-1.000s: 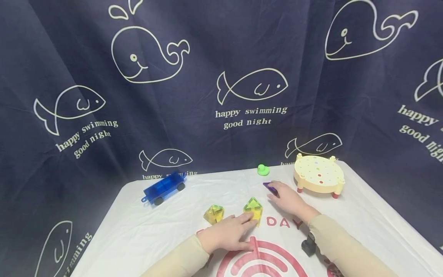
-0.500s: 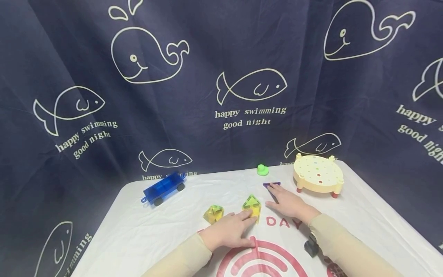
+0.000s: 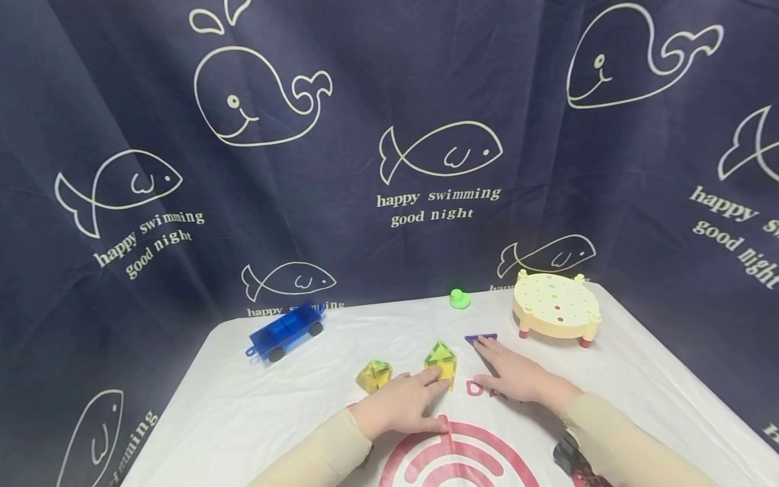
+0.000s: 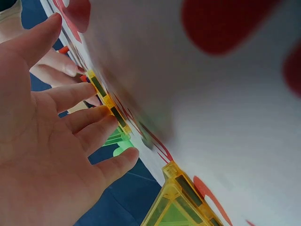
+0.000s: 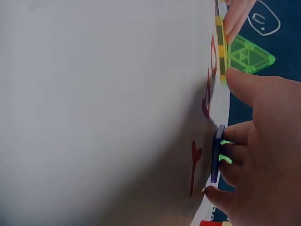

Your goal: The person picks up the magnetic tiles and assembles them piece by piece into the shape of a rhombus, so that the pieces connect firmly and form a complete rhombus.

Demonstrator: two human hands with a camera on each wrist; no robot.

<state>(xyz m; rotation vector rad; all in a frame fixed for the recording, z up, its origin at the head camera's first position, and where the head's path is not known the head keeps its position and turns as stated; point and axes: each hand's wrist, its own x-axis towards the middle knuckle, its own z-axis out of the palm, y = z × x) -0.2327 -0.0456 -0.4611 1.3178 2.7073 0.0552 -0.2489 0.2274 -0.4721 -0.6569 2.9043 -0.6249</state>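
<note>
My left hand (image 3: 402, 404) rests its fingertips on the yellow part of a magnetic-tile piece (image 3: 441, 358) with a green pointed top. In the left wrist view the fingers lie extended along a yellow tile (image 4: 120, 118) flat on the cloth. To the left sits a second yellow-and-green tile piece (image 3: 374, 374), which my left hand does not hold. My right hand (image 3: 514, 375) lays its fingertips on a small purple triangular tile (image 3: 490, 335). In the right wrist view this purple tile (image 5: 217, 153) lies flat under the fingers, with the thumb apart from it.
A blue wheeled toy wagon (image 3: 286, 333) stands at the back left. A green toy duck (image 3: 460, 299) sits near the far edge. At the back right is a cream round toy stand (image 3: 556, 304) with red feet. The white tablecloth (image 3: 243, 406) carries red prints.
The purple tile has turned so its long edge faces away, then come slightly nearer under my right fingertips. My right hand has shifted a little toward me. The left hand stays nearly still.
</note>
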